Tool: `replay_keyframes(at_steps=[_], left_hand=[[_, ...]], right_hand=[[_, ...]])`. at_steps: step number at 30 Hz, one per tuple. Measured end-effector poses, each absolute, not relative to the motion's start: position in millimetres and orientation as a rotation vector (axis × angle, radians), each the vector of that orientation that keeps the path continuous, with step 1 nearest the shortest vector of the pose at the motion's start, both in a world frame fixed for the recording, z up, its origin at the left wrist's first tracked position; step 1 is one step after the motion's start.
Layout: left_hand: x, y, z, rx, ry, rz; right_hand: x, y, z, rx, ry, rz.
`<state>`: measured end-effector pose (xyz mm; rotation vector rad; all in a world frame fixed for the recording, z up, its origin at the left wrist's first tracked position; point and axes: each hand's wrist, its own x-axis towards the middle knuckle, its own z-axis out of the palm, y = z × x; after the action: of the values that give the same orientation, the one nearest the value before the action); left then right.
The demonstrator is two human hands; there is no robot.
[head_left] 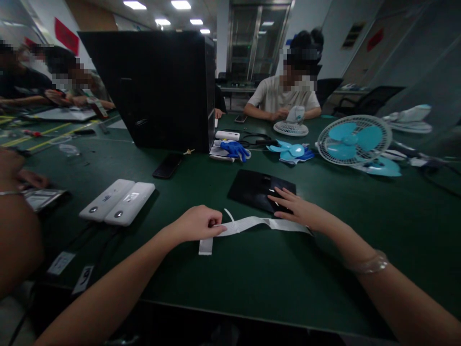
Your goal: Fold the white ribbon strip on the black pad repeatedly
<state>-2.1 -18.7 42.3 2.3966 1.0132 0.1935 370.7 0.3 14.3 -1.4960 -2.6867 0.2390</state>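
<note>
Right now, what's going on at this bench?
At a green table, the person's left hand pinches a white strip near one end. The strip runs across to the right hand, whose fingers lie spread on a black panel. Two white boxes lie to the left. Across the table, another person handles a small fan.

The white strip [248, 224] ends hidden under the right hand [298, 211].

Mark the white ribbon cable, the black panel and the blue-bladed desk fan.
white ribbon cable [252, 222]: head view, middle of the flat strip.
black panel [248, 188]: head view, bare left half.
desk fan [354, 139]: head view, centre of the front grille.
</note>
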Motion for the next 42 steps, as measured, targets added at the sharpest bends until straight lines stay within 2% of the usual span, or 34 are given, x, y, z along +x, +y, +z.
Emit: replay_keyframes(at_steps=[5,9,14,17,20,27,32,35,42], left_hand=[[-10,-14,47,2.333,0.842,0.225],[-10,-13,45,2.287,0.891,0.196],[-7,-13,42,2.239,0.983,0.161],[-7,-13,42,2.184,0.976,0.157],[-8,-12,40,2.068,0.959,0.22],[-7,-7,32,1.826,0.951,0.32],[-6,-11,35,2.088,1.151,0.24],[-6,-14,36,2.275,1.245,0.186],[-3,-13,33,2.288,1.318,0.193]], right_hand=[[322,-29,38,-1.286,-2.818,0.495],[303,-42,50,-1.167,-2.793,0.673],[329,-30,54,-1.224,-2.482,1.036],[347,-24,60,-1.273,-2.265,1.122],[344,-32,68,-1.266,-2.258,0.977],[288,-59,59,-1.112,-2.733,0.319],[274,-56,41,-1.02,-2.841,-0.03],[273,-56,34,-1.006,-2.884,-0.123],[272,-62,28,-1.025,-2.872,-0.198]])
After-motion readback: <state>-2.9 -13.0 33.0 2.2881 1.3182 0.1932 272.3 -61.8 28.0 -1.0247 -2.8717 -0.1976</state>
